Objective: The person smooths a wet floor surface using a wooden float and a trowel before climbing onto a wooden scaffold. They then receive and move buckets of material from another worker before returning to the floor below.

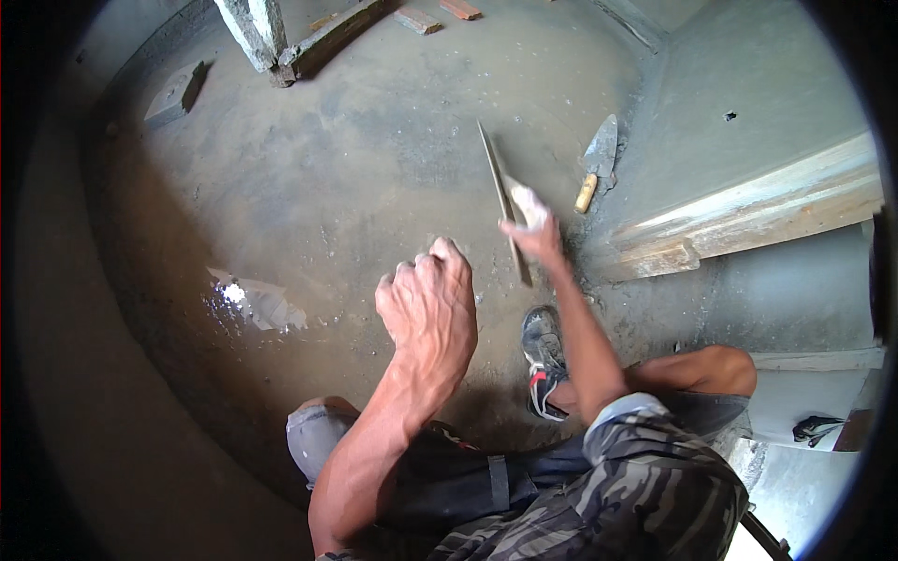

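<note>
My left hand [425,297] is raised over the wet grey floor at the middle, its fingers curled into a fist; whatever may be inside is hidden. To its upper right, my right hand [531,224] grips a long, thin flat float [489,150], seen nearly edge-on and slightly blurred. Farther right, a pointed metal trowel [601,150] with a yellowish handle lies on the floor beside the smooth raised grey surface.
A pale timber board [739,218] edges the raised surface at the right. Whitish wooden posts [253,28], brick pieces [460,9] and a grey block [173,98] are at the back. A shiny puddle [271,304] lies at left. My shoe [541,346] is below my right hand.
</note>
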Demonstrator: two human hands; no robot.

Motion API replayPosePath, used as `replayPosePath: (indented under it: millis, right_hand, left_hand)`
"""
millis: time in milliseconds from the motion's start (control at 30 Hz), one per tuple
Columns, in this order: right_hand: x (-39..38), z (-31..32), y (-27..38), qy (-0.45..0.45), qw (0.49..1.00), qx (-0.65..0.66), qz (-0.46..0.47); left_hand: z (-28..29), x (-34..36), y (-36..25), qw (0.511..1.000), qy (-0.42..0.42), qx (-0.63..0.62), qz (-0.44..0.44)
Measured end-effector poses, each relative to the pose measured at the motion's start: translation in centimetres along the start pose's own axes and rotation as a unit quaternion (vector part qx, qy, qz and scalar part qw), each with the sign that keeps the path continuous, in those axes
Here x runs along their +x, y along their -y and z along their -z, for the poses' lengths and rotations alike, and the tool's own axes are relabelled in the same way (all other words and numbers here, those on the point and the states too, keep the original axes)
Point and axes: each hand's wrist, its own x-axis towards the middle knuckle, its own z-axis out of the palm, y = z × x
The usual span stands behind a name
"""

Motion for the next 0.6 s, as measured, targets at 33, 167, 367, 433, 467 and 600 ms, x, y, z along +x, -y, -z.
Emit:
replayPosePath:
  millis: [33, 167, 367, 433, 467, 600]
  right_hand:
    - [2.6, 1.9, -0.4, 0.034, 0.997, 0.058, 0.024]
    - [8.7, 7.3, 10.8, 0.106, 0.994, 0.023, -0.03]
    - [12.2, 18.3, 20.6, 0.149, 0.96, -0.22, 0.084]
    - [9.6, 20.7, 21.4, 0.135, 0.954, -0.241, 0.121]
    - [8.3, 21.7, 21.4, 0.124, 0.945, -0.254, 0.163]
    - [2.7, 21.5, 16.9, 0.104, 0.981, -0.141, 0.085]
  left_hand:
    - [0.3, 0.3, -0.5, 1.0, 0.011, -0.011, -0.006]
    - [-1.5, 1.1, 1.3, 0.999, -0.05, -0.007, -0.009]
    - [0.5, 2.6, 0.6, 0.999, -0.029, -0.042, 0.009]
    - [0.4, 2.8, 0.4, 0.998, -0.016, -0.054, 0.009]
    - [0.3, 2.7, 0.5, 0.998, -0.031, -0.055, 0.005]
    - [1.4, 2.1, 1.8, 0.998, -0.04, -0.038, 0.02]
